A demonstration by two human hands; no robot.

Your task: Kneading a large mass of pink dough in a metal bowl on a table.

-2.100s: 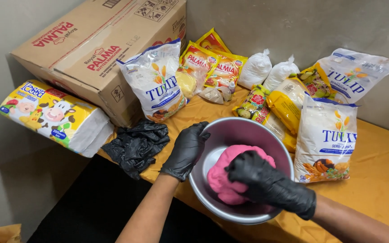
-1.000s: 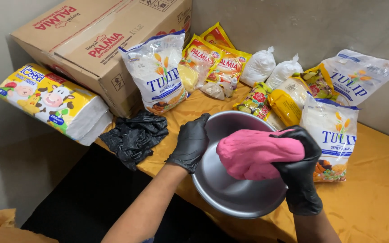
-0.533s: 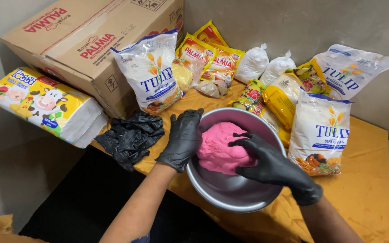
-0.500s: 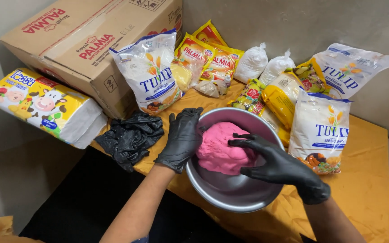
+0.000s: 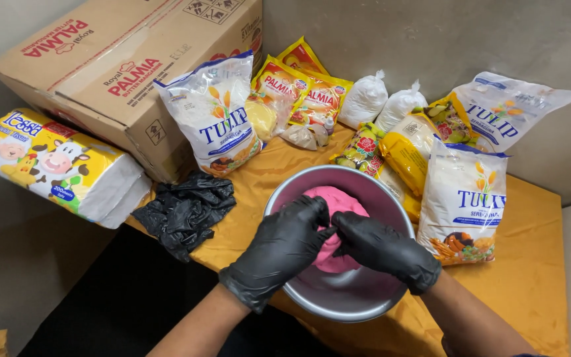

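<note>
A lump of pink dough (image 5: 338,206) lies in a round metal bowl (image 5: 338,301) on an orange cloth. Both my hands wear black gloves and are inside the bowl. My left hand (image 5: 282,248) presses on the near left side of the dough, its fingers curled onto it. From the right, my right hand (image 5: 381,248) grips the dough, with the fingertips meeting those of the left hand at the dough's middle. The hands hide the near half of the dough.
A crumpled black plastic bag (image 5: 183,211) lies left of the bowl. White flour bags (image 5: 216,116) (image 5: 464,201), yellow packets (image 5: 299,89) and tied white bags (image 5: 365,99) stand behind and right. A cardboard box (image 5: 117,66) and a tissue pack (image 5: 51,165) are at left.
My left hand has left the bowl's rim and come down onto the dough. My right hand has closed on it from the right, after lifting and dropping it back.
</note>
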